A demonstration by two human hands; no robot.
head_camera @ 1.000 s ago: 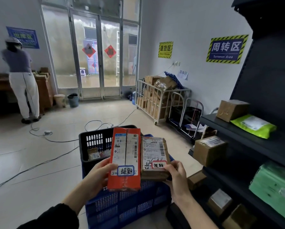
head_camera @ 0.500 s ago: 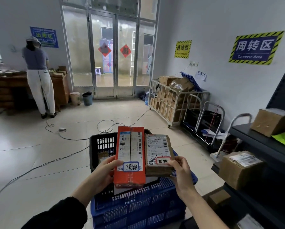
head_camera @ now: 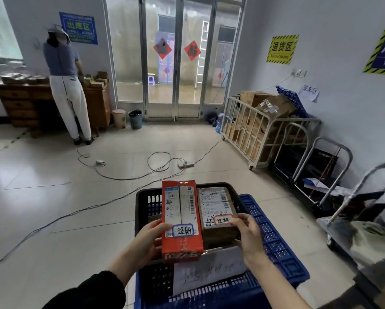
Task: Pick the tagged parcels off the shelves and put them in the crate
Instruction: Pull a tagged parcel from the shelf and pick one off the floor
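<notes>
The left hand [head_camera: 150,238] grips the lower left edge of the red box [head_camera: 181,219], thumb on the labelled face and fingers curled behind. This box is upright above the crate, close beside the brown box [head_camera: 218,214], which the right hand [head_camera: 249,235] pinches at its lower right corner. Each parcel hangs from one low edge grip, so a slackened thumb could let it tip forward and strike the crate's rim [head_camera: 276,244] or fall outside.
</notes>
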